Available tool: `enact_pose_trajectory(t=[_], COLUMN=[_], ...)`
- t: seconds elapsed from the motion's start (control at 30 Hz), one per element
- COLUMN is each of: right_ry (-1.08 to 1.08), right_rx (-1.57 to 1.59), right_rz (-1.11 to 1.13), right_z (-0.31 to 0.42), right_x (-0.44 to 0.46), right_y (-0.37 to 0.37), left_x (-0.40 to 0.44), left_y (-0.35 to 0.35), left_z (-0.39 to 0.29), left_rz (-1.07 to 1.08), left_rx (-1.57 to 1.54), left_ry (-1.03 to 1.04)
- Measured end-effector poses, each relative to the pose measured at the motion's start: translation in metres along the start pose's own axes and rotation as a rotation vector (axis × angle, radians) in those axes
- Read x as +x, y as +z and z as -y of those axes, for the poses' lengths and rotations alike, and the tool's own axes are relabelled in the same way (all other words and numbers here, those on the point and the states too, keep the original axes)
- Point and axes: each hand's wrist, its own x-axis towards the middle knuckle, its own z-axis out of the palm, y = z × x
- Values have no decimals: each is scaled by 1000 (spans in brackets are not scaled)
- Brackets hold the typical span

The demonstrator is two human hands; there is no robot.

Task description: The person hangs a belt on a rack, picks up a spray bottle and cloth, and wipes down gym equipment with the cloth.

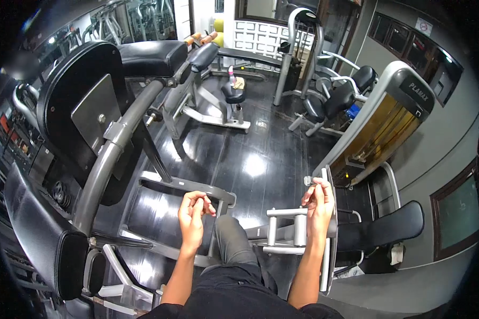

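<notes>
My left hand point(195, 213) is raised in front of my body, its fingers curled in towards the thumb, with nothing visible in it. Behind and below it runs the grey base frame point(197, 189) of a machine. My right hand point(319, 204) is held up at a similar height, fingers bent and thumb close to them, also with nothing visible in the grasp. It overlaps a machine with silver bars point(286, 250) in this view; contact cannot be made out. Farther ahead, a pink and white bottle point(232, 76) and a yellowish cloth point(239, 83) rest on a small black seat point(234, 95).
A large black padded backrest point(64, 101) on a grey curved tube point(109, 159) rises at my left. On the right stand a PLAMAX weight stack tower point(394, 111) and a black bench pad point(383, 228). Shiny dark floor point(255, 165) stretches ahead towards more machines.
</notes>
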Motion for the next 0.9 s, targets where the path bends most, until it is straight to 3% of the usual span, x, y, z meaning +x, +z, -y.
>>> enact_pose_trajectory(t=[0.2,0.4,0.6,0.73,0.83,0.87,0.9], right_ry=[34,37,-162,-277,-366,-419,-496], right_rx=[-155,-455,-661,-676,-645,-614,-563], right_rz=[148,471,575,491,394,364,336], right_z=[0,26,62,75,76,74,70], right_x=[31,75,136,187,232,246,262], right_y=[16,38,63,75,89,95,101], left_x=[25,53,100,140,172,185,195], left_y=[1,8,30,46,64,74,79], left_z=[-3,4,19,51,93,99,123], left_rz=[-6,15,155,414,761,871,914], left_rx=[9,15,23,191,363,493,419], left_ry=[36,45,-11,-233,-443,-587,-718])
